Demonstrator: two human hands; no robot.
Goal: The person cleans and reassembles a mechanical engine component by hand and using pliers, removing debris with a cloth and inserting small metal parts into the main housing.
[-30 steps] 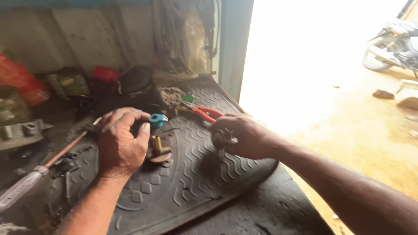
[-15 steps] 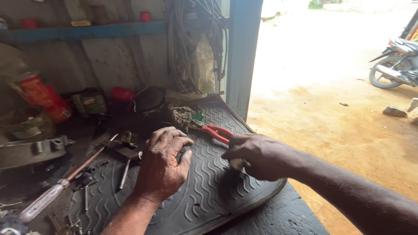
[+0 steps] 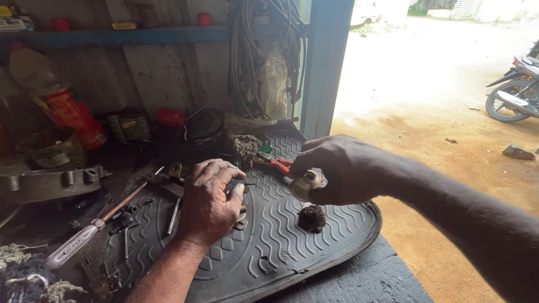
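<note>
My left hand (image 3: pixel 209 202) rests palm down on a black ribbed rubber mat (image 3: pixel 275 247), fingers curled over small metal parts that it mostly hides. My right hand (image 3: pixel 334 171) is raised above the mat and grips a small round metal part (image 3: pixel 304 184) with a pale face. Just under it a dark, greasy round part (image 3: pixel 312 217) lies on the mat. Red-handled pliers (image 3: pixel 278 164) lie behind my right hand.
A long screwdriver (image 3: pixel 92 230) with a clear handle lies left of the mat among loose tools. A metal casting (image 3: pixel 48 182), an orange bottle (image 3: pixel 67 112) and tins crowd the back left. Cables hang by a blue door post (image 3: pixel 320 67). A motorbike (image 3: pixel 514 95) stands outside.
My right hand has lifted off the mat with the round metal part, uncovering the dark greasy part beneath. My left hand stayed down on the mat. The view tilted upward.
</note>
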